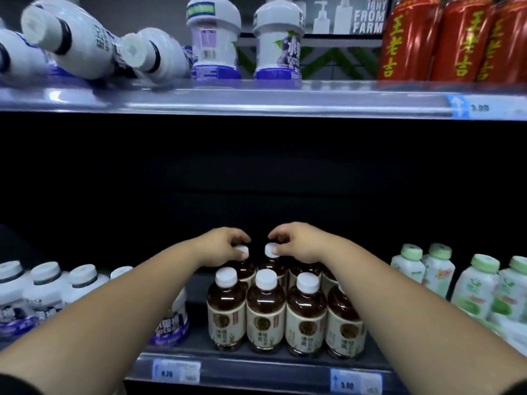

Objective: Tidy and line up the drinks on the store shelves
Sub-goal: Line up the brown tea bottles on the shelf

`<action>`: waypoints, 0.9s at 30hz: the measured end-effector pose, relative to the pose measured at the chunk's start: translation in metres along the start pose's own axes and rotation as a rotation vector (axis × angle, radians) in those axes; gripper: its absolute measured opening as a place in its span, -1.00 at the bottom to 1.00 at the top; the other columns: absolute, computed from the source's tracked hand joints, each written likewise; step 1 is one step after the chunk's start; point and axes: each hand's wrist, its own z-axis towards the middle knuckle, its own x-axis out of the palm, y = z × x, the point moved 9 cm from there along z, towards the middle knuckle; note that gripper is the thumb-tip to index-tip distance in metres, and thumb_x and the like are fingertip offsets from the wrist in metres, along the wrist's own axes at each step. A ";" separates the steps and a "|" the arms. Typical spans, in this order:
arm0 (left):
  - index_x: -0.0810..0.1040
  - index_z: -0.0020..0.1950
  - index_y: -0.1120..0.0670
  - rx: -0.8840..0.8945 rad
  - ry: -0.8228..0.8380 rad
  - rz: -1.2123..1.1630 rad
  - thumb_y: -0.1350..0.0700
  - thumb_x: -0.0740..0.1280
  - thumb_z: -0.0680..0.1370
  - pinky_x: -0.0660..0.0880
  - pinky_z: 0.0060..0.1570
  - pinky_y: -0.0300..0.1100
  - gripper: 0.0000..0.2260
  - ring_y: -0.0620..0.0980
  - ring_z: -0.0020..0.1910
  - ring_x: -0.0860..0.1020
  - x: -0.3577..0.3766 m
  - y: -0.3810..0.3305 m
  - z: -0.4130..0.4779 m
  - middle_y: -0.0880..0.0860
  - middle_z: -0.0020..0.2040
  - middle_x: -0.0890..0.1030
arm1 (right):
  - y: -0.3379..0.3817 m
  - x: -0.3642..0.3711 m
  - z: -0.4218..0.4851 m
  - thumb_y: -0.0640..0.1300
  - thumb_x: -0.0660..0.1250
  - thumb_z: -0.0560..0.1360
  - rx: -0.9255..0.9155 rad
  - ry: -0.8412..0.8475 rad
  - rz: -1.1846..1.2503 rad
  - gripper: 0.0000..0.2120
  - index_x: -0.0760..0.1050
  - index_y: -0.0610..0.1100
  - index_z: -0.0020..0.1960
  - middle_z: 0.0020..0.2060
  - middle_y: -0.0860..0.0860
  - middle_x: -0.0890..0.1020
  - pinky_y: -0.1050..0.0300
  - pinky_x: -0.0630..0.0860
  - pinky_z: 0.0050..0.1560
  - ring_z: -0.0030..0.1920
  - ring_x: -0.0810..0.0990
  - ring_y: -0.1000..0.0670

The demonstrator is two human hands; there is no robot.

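Several brown tea bottles [265,315] with white caps and beige labels stand in rows in the middle of the lower shelf [256,366]. My left hand [225,246] grips the white cap of a back-row tea bottle [242,250]. My right hand [296,242] grips the cap of the neighbouring back-row tea bottle [271,250]. Both arms reach in over the front rows. On the upper shelf [256,101] several white bottles [77,41] lie tipped over at the left, and two white and purple bottles [212,38] stand upright.
Red cans [453,38] stand at the upper right. White and purple bottles [42,295] fill the lower left; pale green bottles [473,289] stand at the lower right. Price tags [355,384] run along the shelf edges. The shelf back is dark.
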 end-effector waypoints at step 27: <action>0.48 0.36 -0.11 0.240 0.169 0.085 -0.04 0.47 0.50 0.43 0.25 -0.17 -0.56 -0.06 0.27 0.49 0.014 -0.039 0.036 -0.05 0.32 0.50 | -0.078 -0.031 -0.037 0.03 0.38 0.57 0.336 -0.065 -0.058 -0.48 0.37 0.07 0.50 0.39 0.01 0.49 0.12 0.43 0.27 0.28 0.50 0.00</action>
